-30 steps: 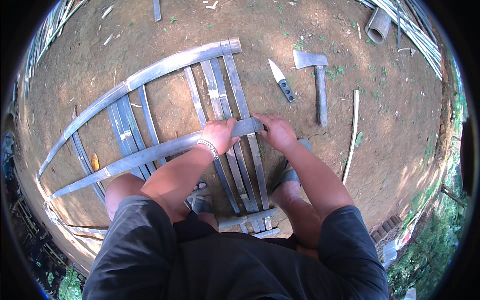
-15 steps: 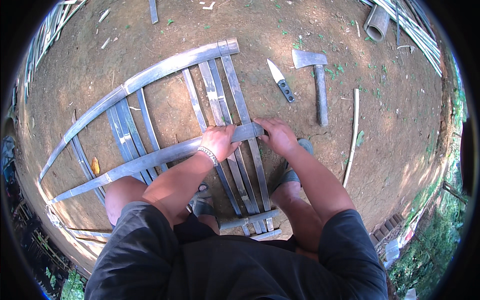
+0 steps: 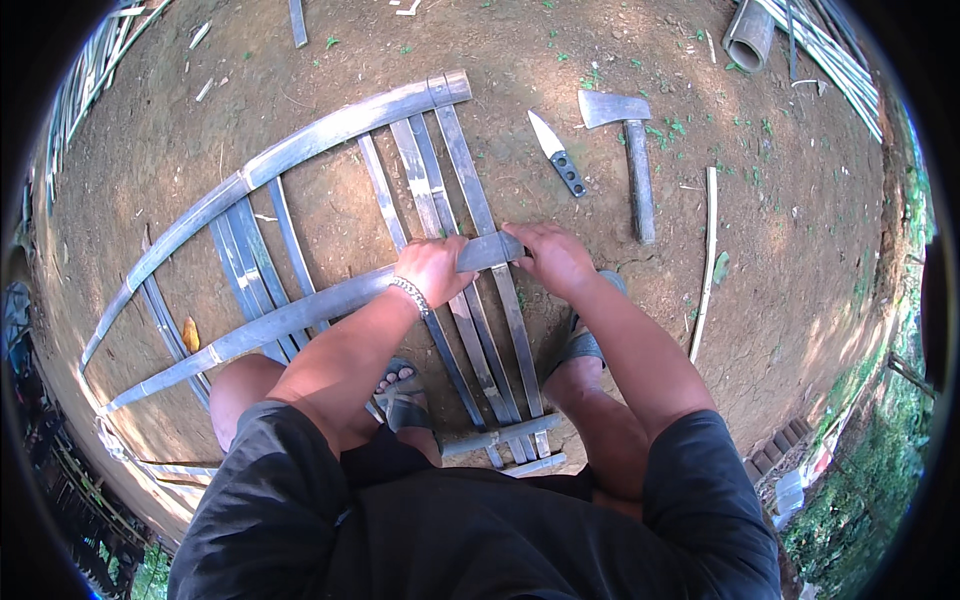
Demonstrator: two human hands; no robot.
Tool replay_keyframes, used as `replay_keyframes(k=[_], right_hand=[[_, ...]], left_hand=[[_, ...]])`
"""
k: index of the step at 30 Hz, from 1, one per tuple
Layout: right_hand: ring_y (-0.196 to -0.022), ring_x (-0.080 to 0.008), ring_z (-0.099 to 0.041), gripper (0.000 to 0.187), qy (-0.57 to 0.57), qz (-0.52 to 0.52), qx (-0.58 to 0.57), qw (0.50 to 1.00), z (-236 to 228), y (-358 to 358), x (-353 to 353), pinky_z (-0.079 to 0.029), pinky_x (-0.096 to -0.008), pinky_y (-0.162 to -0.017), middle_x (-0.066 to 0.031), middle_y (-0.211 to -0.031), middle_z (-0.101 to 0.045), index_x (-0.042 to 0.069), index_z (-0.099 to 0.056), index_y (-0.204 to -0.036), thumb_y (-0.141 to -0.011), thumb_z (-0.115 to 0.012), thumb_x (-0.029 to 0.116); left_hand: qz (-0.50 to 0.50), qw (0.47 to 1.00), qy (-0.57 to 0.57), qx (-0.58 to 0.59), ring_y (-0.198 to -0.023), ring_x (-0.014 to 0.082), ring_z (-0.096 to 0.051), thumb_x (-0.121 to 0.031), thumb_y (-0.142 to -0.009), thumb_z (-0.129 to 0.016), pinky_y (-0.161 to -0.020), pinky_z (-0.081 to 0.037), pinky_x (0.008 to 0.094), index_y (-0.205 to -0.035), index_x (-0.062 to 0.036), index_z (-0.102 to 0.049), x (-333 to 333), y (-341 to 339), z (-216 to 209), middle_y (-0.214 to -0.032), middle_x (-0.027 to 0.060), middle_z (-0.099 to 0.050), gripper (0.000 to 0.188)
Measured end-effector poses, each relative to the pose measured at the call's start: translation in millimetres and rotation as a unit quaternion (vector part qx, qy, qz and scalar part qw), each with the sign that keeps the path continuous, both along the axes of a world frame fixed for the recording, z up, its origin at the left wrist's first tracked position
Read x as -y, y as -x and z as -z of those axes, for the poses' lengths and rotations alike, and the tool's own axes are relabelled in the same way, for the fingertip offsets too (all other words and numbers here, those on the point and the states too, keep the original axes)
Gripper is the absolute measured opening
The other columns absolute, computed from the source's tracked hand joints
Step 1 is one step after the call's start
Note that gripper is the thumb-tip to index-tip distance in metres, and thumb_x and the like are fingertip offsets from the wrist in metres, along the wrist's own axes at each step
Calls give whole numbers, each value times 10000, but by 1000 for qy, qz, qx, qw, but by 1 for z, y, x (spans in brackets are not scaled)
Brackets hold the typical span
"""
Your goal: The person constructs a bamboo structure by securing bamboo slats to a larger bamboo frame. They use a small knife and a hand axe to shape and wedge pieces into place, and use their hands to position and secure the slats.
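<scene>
A long bamboo pole (image 3: 300, 314), split and greyish, runs from the lower left to the middle. My left hand (image 3: 432, 272), with a chain bracelet at the wrist, wraps over this pole a little short of its right end. At that end, my right hand (image 3: 552, 260) grips the pole's tip, fingers over the top. Flat bamboo slats (image 3: 463, 165) cross under the pole and reach a second bamboo pole (image 3: 330, 124) farther away. Nearer slats (image 3: 495, 350) pass between my legs to a short bamboo crosspiece (image 3: 500, 437). My palms and some fingertips are hidden.
A knife (image 3: 558, 155) with holes in its dark handle lies beyond my right hand, beside an axe (image 3: 638, 165). Farther right lies a thin stick (image 3: 706, 265). Bamboo strips (image 3: 830, 70) and a hollow bamboo tube (image 3: 750, 37) are at the far right. My sandalled feet stand among the slats.
Both hands and the right end of the near pole have shifted slightly away from me. The whole view has moved a little too, and more of my left sandal shows.
</scene>
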State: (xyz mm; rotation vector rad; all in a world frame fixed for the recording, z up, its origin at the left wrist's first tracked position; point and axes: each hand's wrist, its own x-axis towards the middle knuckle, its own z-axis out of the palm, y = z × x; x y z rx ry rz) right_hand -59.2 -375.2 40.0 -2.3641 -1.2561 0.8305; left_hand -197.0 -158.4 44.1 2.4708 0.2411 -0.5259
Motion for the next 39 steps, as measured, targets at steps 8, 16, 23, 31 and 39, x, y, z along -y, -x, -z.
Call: replay_keyframes(k=[8,16,23,31,39], right_hand=[[-1211,-310,-641,608,2,3,19,1000,4,5,2,-482,-427,-1085,-97,-1306,-699,166,-632,-1395,-815,-815,181],[-1201,-290,-642,640,-10,23,-6,1000,5,3,1,-479,-422,-1078,-72,-1270,-714,186,-646,-1391,-781,-836,151],[-1124,-278,-676,722,-32,64,3,997,7,12,0,-517,-437,-1017,-67,-1202,-729,195,-592,-1452,-782,-855,140],[-919,-158,-715,658,-128,480,-361,789,40,55,-8,-579,-285,-809,-128,-1030,-746,-70,-497,-1383,-840,-849,47],[-899,-135,-705,398,-120,502,-469,716,40,51,-9,-552,-271,-835,-84,-1021,-762,-32,-621,-1215,-874,-817,28]], left_hand=[[5,999,3,40,-861,363,-735,-404,-810,-823,-833,-563,477,-1194,-74,-676,4,8,8,-869,174,-748,528],[-9,999,5,39,-943,331,-729,-397,-818,-833,-915,-511,453,-1237,-79,-666,8,15,14,-929,160,-752,552],[1,1000,3,8,-974,320,-719,-385,-861,-792,-935,-490,443,-1261,-71,-637,8,12,8,-973,139,-751,532],[-2,1000,0,25,-983,306,-721,-393,-840,-815,-933,-488,430,-1262,-71,-655,12,14,14,-987,135,-754,555],[-13,1000,0,13,-988,312,-723,-392,-828,-830,-931,-489,432,-1262,-60,-667,11,13,10,-989,158,-758,571]])
